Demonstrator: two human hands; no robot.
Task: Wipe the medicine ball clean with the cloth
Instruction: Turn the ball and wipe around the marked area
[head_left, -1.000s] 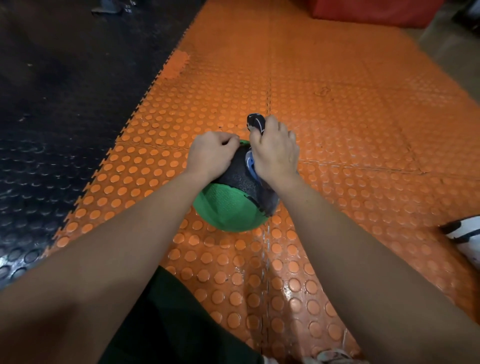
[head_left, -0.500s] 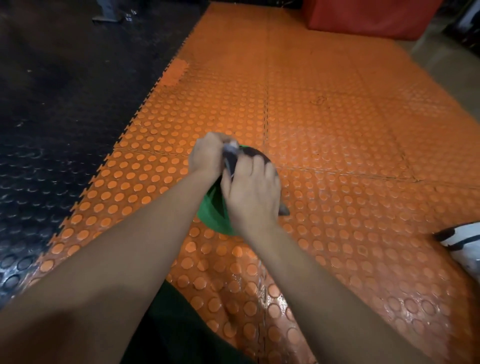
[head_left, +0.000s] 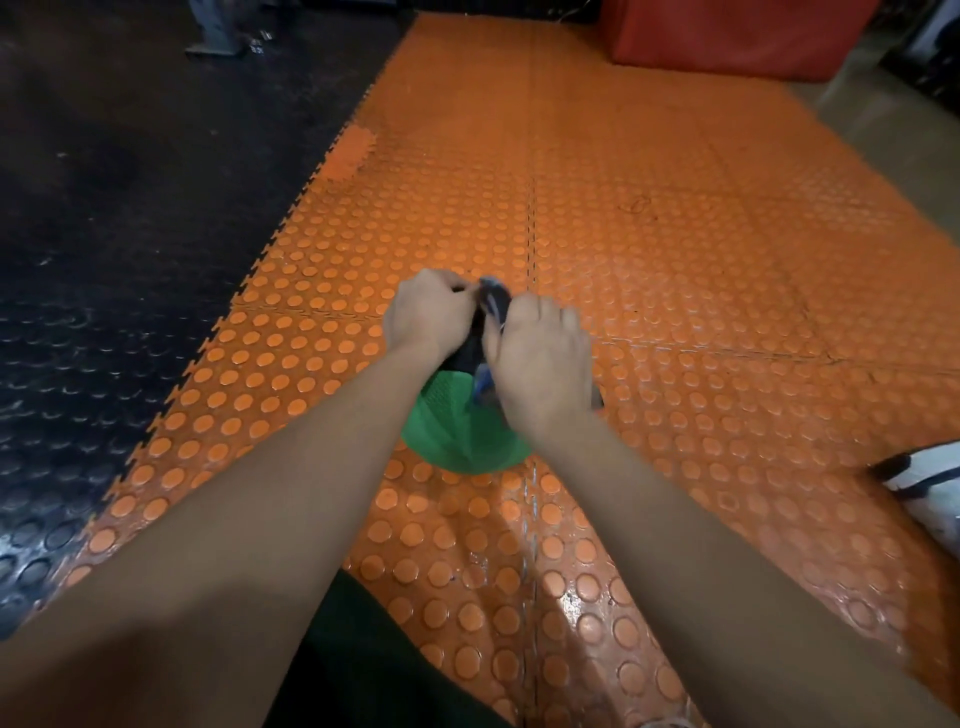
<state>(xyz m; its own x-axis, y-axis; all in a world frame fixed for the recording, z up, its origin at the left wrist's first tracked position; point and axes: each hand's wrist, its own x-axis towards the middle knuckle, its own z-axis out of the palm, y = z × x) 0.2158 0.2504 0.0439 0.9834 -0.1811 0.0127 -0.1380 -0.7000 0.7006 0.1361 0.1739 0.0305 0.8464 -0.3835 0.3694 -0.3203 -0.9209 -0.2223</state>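
The ball (head_left: 457, 441), green with a dark upper panel, sits on the orange mat (head_left: 675, 260) near the centre of view, just beyond the person's dark shorts (head_left: 353, 665). Both hands rest on its top. The left hand (head_left: 428, 317), at about 11 o'clock on the ball, is curled closed with its fingers pinching an end of the cloth (head_left: 491, 306). The right hand (head_left: 543, 364), at about 1 o'clock, is closed over the rest of the cloth and presses it against the ball; a blue-and-dark fold shows under its thumb side. The cloth bunches up between the two hands. At 9 o'clock the black mat (head_left: 104, 260) joins the orange one along a toothed seam. A white shoe (head_left: 924, 483) lies at 4 o'clock, and a red block (head_left: 737, 36) stands at 1 o'clock, far off.
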